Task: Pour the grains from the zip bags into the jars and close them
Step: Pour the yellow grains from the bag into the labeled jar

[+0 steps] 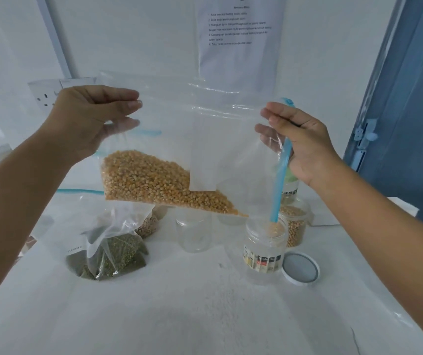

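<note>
Near part of the surface [205, 316] lies open to me; jars [193, 233] and green-grain bag [108, 254] crowd the middle; lid [300, 269] beside them.

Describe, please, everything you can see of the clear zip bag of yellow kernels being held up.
The clear plastic zip bag of yellow kernels has a blue zip strip along its mouth. It is held above the white table, tilted with its mouth down to the right. The left hand pinches its raised bottom corner; the right hand grips the mouth edge. The kernels lie piled along the low side, trickling off the corner into the open clear plastic jar below.
</note>
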Motion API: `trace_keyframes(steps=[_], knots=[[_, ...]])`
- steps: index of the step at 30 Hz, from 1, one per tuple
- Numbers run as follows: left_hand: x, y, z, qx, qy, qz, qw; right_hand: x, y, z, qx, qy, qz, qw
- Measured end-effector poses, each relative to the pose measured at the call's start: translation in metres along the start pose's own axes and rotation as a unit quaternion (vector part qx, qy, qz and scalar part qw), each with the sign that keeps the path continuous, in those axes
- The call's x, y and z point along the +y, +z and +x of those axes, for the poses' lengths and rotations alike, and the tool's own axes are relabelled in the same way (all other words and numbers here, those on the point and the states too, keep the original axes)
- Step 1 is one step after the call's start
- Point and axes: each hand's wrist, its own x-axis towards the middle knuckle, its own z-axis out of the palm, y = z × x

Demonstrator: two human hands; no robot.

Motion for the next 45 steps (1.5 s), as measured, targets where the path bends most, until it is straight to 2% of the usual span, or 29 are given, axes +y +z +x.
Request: trace_keyframes(steps=[45], knots=[[0.012, 0.007, 0.028, -0.048, 0.024, 0.022, 0.998, 0.021, -0.009, 0.003, 0.013, 0.010, 0.061, 0.998]])
